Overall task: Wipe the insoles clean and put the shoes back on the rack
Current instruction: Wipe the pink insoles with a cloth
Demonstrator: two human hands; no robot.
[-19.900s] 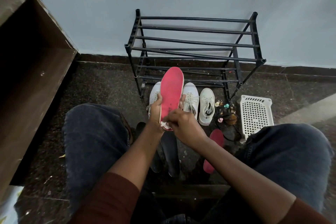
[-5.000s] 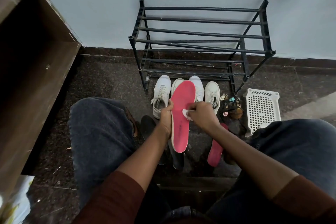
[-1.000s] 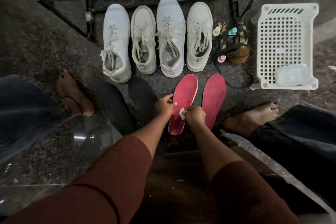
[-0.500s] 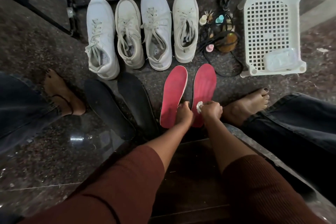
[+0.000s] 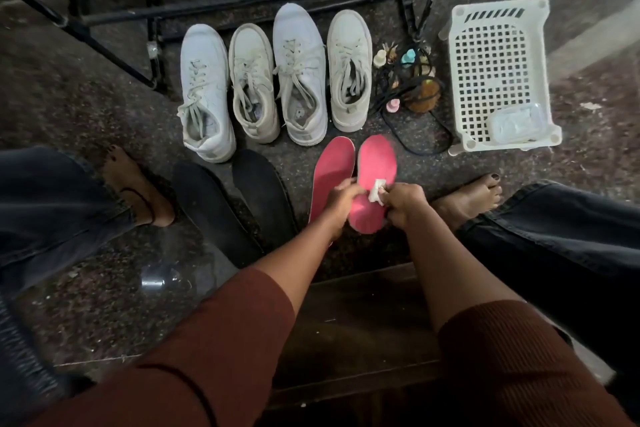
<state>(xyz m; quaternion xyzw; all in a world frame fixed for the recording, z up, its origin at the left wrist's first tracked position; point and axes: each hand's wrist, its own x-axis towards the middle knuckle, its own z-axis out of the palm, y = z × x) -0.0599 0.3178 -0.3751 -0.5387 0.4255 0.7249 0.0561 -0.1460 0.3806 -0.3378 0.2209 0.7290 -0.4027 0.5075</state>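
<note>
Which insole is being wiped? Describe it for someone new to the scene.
Below the black rack stand four white shoes, then two pink insoles. It is the right pink insole: the left hand grips it and the right hand holds a white wipe on it.

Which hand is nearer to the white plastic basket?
Right. The right hand, pinching a white wipe on the right red insole, is left of the basket and closer to the person; the left hand grips that insole's other edge, farther left.
</note>
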